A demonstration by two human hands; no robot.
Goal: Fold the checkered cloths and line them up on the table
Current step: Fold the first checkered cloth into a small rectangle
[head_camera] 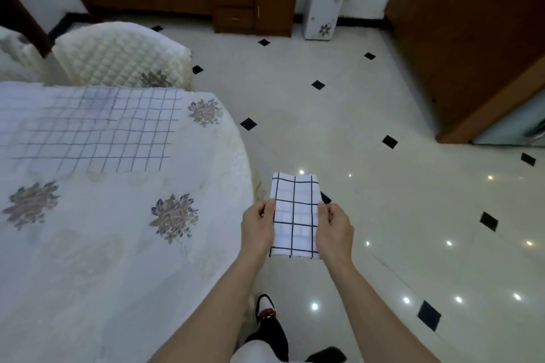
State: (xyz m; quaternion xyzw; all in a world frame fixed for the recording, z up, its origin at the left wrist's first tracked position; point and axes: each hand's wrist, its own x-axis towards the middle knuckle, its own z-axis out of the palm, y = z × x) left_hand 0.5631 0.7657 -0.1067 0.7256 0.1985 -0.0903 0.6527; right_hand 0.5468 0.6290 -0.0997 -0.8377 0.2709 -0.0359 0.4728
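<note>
Folded checkered cloth (295, 215) hangs in the air between the two hands, over the tiled floor (383, 209) just right of the bench (112, 259) and not touching it. It is a narrow rectangle, apparently several layers thick, with its long sides running near to far. The left hand (257, 225) pinches the left long edge and the right hand (334, 228) pinches the right one. The fingers curl round the fabric on both sides, so each hand grips the cloth and nothing else.

On the far left part of the bench lies a checkered spread (97, 132), flat on the flowered cover. The view there is pale and blurred. It seems to be two or three cloths lying open and overlapping, but I cannot tell the count or whether any is folded.

Judged from this, the folding of one cloth looks finished or close to it, but its placing is not yet done: it has to go left onto the bench and be set down. No neat line of folded cloths shows on the bench, so most of the task lies ahead. The flat pieces need folding, then all need lining up. A padded chair (124, 56) stands at the far side of the bench
</note>
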